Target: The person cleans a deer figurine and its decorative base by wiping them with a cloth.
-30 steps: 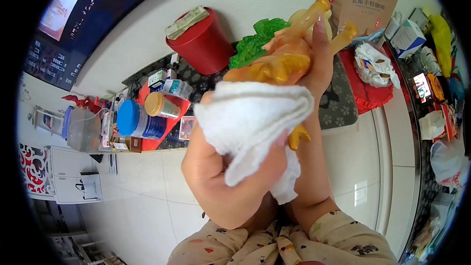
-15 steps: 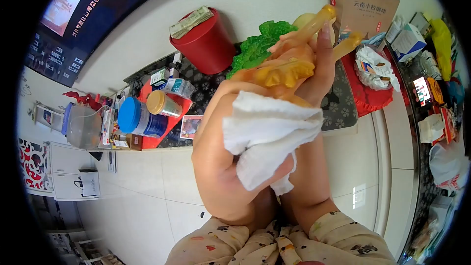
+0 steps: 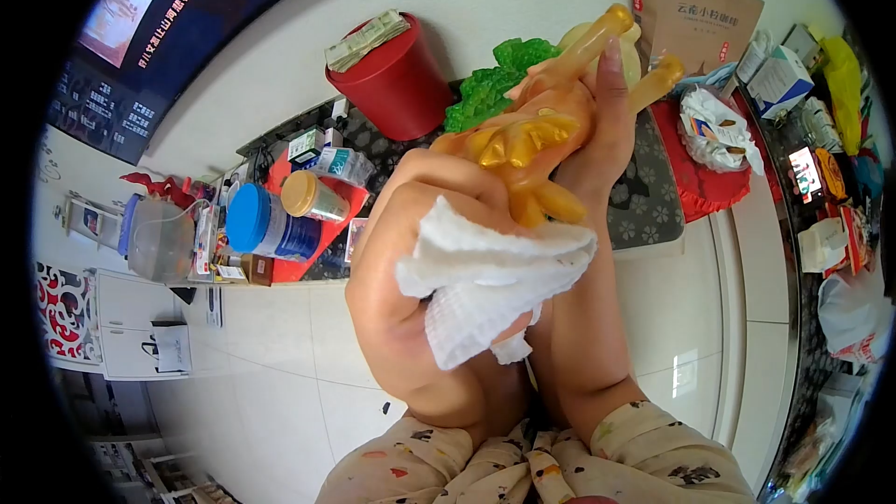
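A shiny amber-orange figurine (image 3: 555, 117) with golden raised parts and two leg-like ends is held up in front of me, tilted. My right hand (image 3: 611, 121) wraps around its far side, the thumb pressed along one leg-like end. A folded white cloth (image 3: 504, 266) is bunched in my left hand (image 3: 397, 233), whose curled fingers lie against the near-left side of the figurine. The cloth hides part of that hand. Just behind the figurine shows a green leafy ornament (image 3: 513, 65); whether they are joined I cannot tell.
On the dark patterned table (image 3: 644, 210) stand a red bucket (image 3: 397, 84) topped with banknotes, a blue-lidded tub (image 3: 266, 224) and a tan-lidded jar (image 3: 313, 198). A paper bag (image 3: 695, 23) and a white plastic bag (image 3: 719, 131) are at the right. A screen hangs upper left.
My left hand and the cloth have moved left and slightly down along the figurine. More of its golden lower part now shows. My right hand has kept its hold, shifting only slightly.
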`<state>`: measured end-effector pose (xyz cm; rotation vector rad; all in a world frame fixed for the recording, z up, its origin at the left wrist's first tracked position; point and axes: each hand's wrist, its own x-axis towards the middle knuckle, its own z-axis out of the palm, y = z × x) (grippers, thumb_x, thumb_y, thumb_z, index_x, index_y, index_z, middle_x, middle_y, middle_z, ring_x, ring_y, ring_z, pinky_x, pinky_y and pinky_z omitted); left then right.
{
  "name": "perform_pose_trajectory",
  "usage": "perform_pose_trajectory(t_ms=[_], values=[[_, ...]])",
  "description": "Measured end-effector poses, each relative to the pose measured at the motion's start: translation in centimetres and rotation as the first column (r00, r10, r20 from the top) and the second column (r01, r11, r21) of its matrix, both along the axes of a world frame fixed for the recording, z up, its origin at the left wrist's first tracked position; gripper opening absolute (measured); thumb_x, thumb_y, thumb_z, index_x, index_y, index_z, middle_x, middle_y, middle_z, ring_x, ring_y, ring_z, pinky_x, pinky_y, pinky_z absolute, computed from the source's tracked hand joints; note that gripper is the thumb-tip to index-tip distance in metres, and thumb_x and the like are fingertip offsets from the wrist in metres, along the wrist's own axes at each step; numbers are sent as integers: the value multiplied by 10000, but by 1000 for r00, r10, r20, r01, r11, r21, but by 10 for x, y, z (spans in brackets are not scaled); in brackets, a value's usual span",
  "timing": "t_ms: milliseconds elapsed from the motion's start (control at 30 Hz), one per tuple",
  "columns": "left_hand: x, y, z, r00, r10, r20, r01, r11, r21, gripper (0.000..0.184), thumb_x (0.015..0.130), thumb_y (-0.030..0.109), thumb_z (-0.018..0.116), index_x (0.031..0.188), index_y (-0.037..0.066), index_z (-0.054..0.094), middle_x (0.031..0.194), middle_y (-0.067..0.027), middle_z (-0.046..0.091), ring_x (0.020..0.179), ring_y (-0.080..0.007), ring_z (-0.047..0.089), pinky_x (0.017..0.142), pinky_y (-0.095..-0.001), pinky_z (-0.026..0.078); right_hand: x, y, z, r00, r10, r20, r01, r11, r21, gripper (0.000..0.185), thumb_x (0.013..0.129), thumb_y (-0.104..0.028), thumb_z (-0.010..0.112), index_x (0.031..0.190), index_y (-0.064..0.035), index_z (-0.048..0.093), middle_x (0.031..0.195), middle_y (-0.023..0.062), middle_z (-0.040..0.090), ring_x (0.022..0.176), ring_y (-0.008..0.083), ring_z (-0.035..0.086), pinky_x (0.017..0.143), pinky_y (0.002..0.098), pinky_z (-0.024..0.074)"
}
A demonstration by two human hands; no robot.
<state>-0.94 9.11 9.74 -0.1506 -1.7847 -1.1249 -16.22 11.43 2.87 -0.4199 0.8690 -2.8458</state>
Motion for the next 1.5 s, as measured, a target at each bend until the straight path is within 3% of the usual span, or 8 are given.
perform_pose_trajectory(t_ms=[600,900,967,1067,1167,1267,1433,1500], values=[[-13,-2,-12,994,-33,-109,46,993,113,205,578,133,767,620,20,602,768,-92,540,671,-187,521,625,-282,388,-1,-2,-5,999,24,39,-23,1000,-21,375,937,-319,607,1085,25,598,945,87,614,818,159,630,711,274,509],[2,6,-9,995,66,-71,-53,984,169,255,560,25,755,784,-63,672,912,-167,618,771,-219,606,713,-298,464,6,2,9,999,49,-24,-49,999,-23,351,943,-320,597,1017,24,614,874,74,633,762,141,618,695,261,496],[6,5,-6,998,13,-59,2,967,256,287,567,-23,737,842,-78,675,935,-174,629,807,-229,627,745,-301,484,7,0,13,999,0,-41,0,1000,-1,350,944,-325,597,988,22,620,851,70,635,747,136,614,688,258,492],[9,16,0,995,96,3,-87,890,448,305,606,-57,704,907,-85,664,935,-165,655,854,-226,645,785,-304,499,7,-1,16,995,-36,-89,47,990,135,476,937,-458,519,944,17,558,736,132,607,622,213,604,592,310,502],[16,28,6,983,109,147,-174,800,573,329,630,-63,697,956,-87,656,939,-158,680,871,-207,651,809,-304,496,8,0,12,998,-24,-57,26,999,27,347,942,-326,600,961,19,630,864,74,636,748,135,609,691,260,491],[16,27,2,996,41,84,-81,818,570,327,633,-71,677,958,-89,657,948,-144,693,869,-195,654,823,-304,492,11,5,17,998,53,-29,-54,998,-13,349,939,-326,606,972,21,627,858,76,635,739,139,611,686,263,494],[12,25,3,995,22,101,-74,830,553,351,605,-51,678,952,-94,653,955,-146,689,872,-205,651,816,-299,487,9,3,14,1000,0,-27,0,1000,7,378,939,-350,605,973,26,615,840,85,634,719,150,620,670,270,501],[9,15,-8,997,-71,27,48,863,502,363,589,-32,685,945,-96,649,948,-157,683,853,-216,646,794,-299,486,7,4,13,999,17,-36,-17,1000,4,387,940,-358,602,971,27,613,837,87,635,715,153,622,667,271,502]])
